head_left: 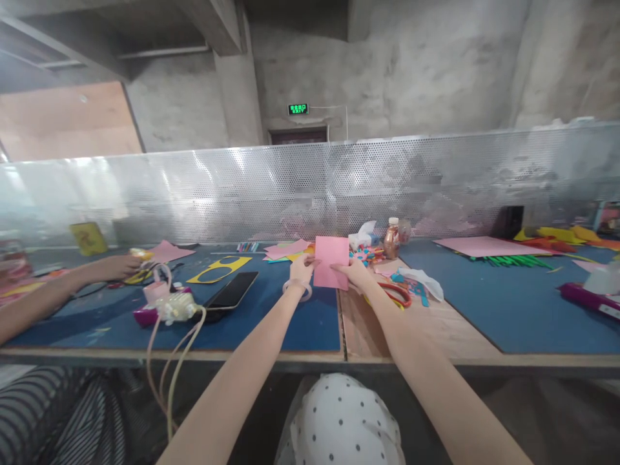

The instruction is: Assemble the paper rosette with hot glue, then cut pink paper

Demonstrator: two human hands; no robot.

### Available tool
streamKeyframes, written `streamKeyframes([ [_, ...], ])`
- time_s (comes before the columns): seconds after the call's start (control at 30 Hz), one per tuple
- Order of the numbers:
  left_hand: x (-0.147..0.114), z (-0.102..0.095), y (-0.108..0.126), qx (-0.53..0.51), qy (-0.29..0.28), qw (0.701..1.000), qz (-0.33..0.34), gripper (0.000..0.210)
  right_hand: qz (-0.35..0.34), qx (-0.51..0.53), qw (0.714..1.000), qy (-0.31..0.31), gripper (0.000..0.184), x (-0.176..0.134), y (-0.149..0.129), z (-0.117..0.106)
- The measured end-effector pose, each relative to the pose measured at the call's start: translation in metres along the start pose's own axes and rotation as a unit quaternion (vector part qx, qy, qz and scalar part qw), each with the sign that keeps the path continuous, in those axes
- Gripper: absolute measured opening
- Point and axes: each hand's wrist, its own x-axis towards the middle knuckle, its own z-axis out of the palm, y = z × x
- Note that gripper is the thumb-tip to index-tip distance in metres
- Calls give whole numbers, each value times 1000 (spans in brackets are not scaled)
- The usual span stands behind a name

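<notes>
A pink sheet of paper [331,258] is held upright over the table, its flat face toward me. My left hand [302,268] pinches its left edge, a pale bangle on the wrist. At the right edge, my right hand [357,274] grips the same sheet with thumb and fingers. Just beyond the paper lie more pink sheets [287,248] and a heap of small colourful pieces [371,256]. Scissors with red and yellow handles [398,294] lie beside my right forearm, partly hidden by it.
On the left are a black phone [235,290], a power strip [177,306] with cables hanging over the edge, and a yellow cut-out sheet [220,269]. Another person's arm [72,290] reaches in there. A brown bottle [392,239] stands near the perforated metal screen [242,194].
</notes>
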Motion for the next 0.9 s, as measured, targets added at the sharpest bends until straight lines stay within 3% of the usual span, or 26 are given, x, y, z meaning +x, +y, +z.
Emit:
streamKeyframes([
  [0.9,-1,0,2,21,-29,998,-50,22,-3,-62,998,2,20,2,4,-3],
])
